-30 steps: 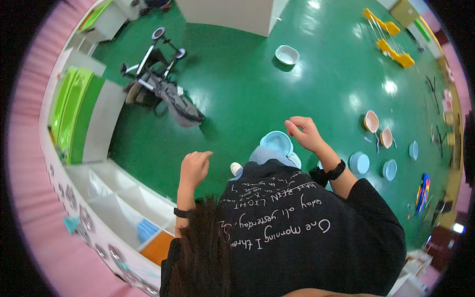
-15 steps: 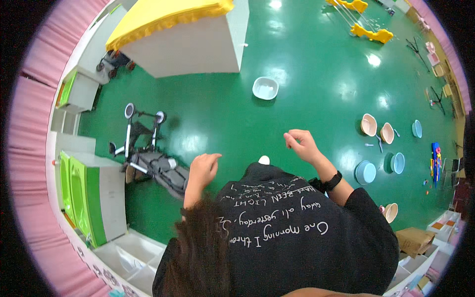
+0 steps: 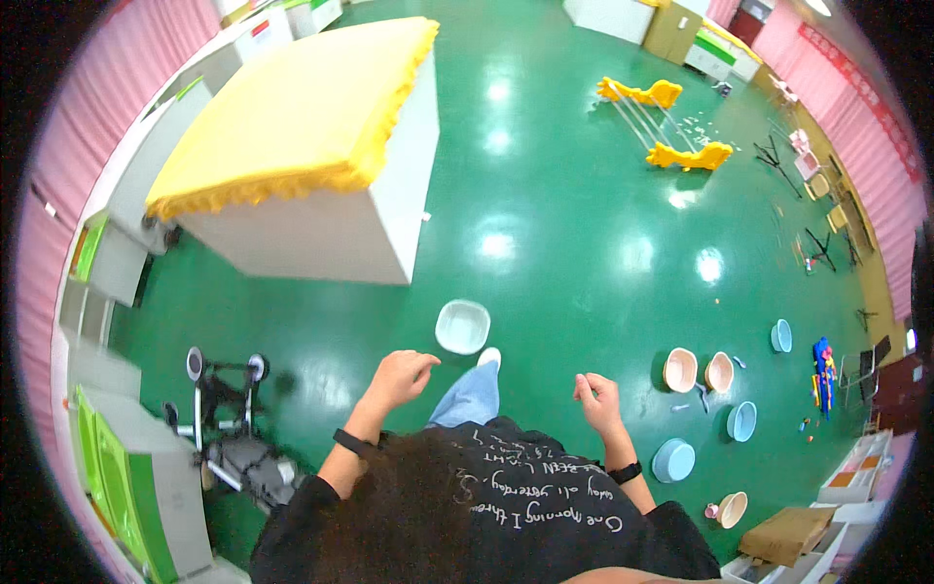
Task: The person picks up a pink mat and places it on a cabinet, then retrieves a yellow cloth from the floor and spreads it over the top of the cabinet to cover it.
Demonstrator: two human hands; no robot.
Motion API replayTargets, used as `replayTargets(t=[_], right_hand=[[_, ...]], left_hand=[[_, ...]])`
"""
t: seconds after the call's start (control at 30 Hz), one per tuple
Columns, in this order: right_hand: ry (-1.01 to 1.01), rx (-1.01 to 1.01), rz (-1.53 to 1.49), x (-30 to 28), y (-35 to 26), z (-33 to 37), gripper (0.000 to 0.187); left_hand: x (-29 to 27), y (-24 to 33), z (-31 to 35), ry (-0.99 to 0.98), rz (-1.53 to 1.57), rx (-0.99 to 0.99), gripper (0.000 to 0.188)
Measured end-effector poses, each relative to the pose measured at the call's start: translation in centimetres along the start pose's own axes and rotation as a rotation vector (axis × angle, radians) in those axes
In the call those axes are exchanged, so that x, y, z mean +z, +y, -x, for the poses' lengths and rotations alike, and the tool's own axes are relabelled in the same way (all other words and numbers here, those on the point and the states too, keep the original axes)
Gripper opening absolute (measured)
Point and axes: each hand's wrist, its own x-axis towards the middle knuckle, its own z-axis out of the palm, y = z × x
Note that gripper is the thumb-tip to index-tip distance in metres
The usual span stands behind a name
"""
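My left hand [image 3: 399, 380] is out in front of my body, palm down. Its fingers are loosely bent and slightly apart, with nothing in them. Nearest to it is a pale white-blue basin [image 3: 462, 327] on the green floor, a short way ahead and to the right of the hand. My right hand [image 3: 599, 401] hangs at my right side, its fingers curled in with the thumb against them. No object shows in it. One white shoe [image 3: 489, 357] of mine is beside the basin's near edge.
A white box-like stand with a yellow frilled cover [image 3: 302, 107] is ahead left. A folded grey stroller [image 3: 233, 428] lies left. Peach basins [image 3: 680, 371], blue basins [image 3: 673, 460] and a cardboard box [image 3: 788, 535] are right. A yellow-ended rack [image 3: 647, 122] stands far ahead.
I have stepped forward: the basin, stroller and covered stand now appear nearer and lower in view. My foot has come out in front. Both hands stay free of objects.
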Motion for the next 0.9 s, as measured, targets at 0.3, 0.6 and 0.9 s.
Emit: replayTargets(t=[0.3,0.6,0.9], right_hand=[[0.218,-0.115,-0.003,-8.9,-1.5,-24.5,0.03],[0.223,0.151,-0.25,-12.4,9.7,-43.0,0.035],[0.308,-0.059,-0.286,-15.6,12.3,-77.6,0.039]], left_hand=[[2.4,-2.5,-28.4,-0.048,0.106,0.299,0.014],[7.1,-8.7,-47.0,-0.268,0.081,0.414,0.014],[1.1,-19.7,-68.8,-0.043,-0.107,0.175,0.015]])
